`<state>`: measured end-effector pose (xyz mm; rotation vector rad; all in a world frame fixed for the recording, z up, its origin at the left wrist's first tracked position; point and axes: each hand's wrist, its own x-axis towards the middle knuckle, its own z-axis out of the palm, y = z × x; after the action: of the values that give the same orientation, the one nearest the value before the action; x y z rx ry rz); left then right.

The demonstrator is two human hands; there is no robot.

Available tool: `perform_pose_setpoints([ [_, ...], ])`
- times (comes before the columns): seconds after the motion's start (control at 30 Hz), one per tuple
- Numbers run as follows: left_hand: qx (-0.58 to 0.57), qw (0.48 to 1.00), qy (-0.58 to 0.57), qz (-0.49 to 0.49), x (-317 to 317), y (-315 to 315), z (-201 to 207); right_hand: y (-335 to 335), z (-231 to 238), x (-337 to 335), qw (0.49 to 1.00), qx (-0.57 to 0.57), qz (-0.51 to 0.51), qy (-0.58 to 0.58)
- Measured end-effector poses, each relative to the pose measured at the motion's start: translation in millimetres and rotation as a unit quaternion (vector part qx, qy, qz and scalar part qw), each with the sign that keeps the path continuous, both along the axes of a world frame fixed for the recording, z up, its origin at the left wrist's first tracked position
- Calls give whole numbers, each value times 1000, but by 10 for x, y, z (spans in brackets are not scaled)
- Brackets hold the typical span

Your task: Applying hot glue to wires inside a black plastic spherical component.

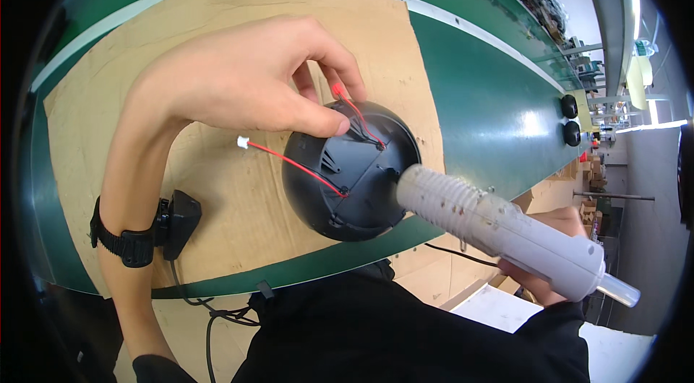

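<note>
Hands: two; left (260, 83) grasping one black shell (366, 178), right (564, 221) grasping one pale tool (499, 227)
Wire leads (290, 160): two
Connectors: one white (243, 142), one red (337, 90)
Cardboard sheets (231, 195): one

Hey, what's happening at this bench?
A person's left hand rests on a black shell, thumb near the rim. The right hand holds a grey tool, its near end at the shell. Two thin wire leads come out of the shell, which sits over cardboard on a green bench.
</note>
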<state>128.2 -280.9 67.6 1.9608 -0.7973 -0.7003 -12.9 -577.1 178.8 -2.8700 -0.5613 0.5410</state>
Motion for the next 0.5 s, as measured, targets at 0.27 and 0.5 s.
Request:
perform_pose_setpoints([
  [0.27,72,989,124,-36,56,-52,9,-343,-340,-396,818,492,-291,-68],
  [0.5,-20,988,137,68,-71,473,-113,-347,-1366,401,916,241,-129,-293],
])
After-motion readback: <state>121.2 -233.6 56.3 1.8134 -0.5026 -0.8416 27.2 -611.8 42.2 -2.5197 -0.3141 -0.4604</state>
